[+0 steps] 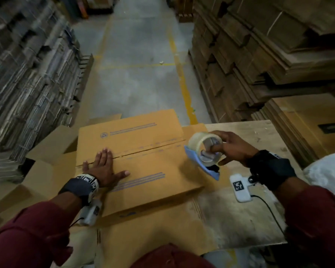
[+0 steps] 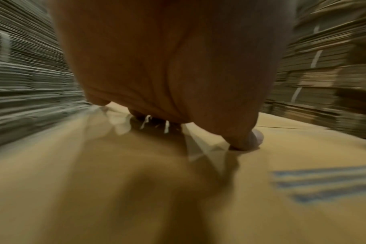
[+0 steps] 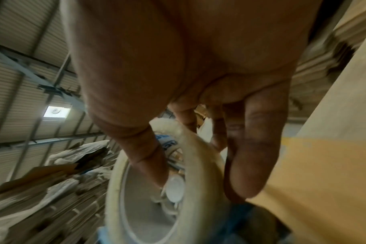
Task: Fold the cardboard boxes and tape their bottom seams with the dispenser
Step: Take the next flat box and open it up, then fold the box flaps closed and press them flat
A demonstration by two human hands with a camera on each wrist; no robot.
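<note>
Folded cardboard box lies bottom-up on the bench, its two flaps meeting along a centre seam that looks untaped. Left hand lies flat on the box with fingers straight and spread, fingertips reaching the seam near its left end. Right hand hovers just off the box's right edge, fingers and thumb curled round the clear roll of the blue tape dispenser, held above the bench, well apart from the left hand.
</note>
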